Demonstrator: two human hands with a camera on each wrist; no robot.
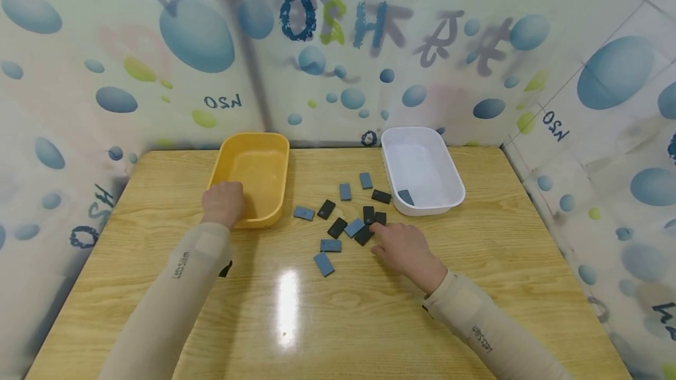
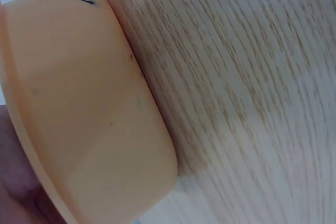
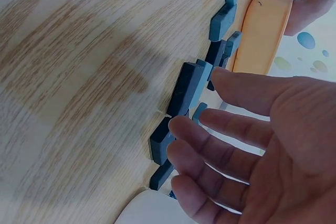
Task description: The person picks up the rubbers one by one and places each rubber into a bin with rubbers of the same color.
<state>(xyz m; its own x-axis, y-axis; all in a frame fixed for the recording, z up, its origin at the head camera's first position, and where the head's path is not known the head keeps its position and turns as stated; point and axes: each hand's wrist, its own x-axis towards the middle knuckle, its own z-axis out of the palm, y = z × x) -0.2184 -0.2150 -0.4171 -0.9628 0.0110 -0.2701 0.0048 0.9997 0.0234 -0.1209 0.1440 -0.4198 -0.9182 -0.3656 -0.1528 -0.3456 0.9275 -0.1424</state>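
Note:
My left hand (image 1: 223, 203) is at the near left side of a yellow plastic tub (image 1: 284, 177), with its fingers out of sight in the head view. In the left wrist view the tub's outer wall (image 2: 94, 103) hides most of that hand; whether it grips anything does not show. Small rectangular blocks, blue and black, lie scattered on the table. My right hand (image 1: 404, 251) is over the right side of this group, by a black block (image 1: 363, 236) and a blue block (image 1: 354, 227). In the right wrist view its fingers (image 3: 226, 124) are loosely bent and apart, with nothing held.
A white plastic tub (image 1: 422, 160) stands at the back right with one dark blue block (image 1: 406, 197) inside. Further blue blocks (image 1: 324, 264) and black blocks (image 1: 326, 209) lie between the tubs on the wooden table (image 1: 253, 309). A patterned wall sheet (image 1: 338, 75) rises behind.

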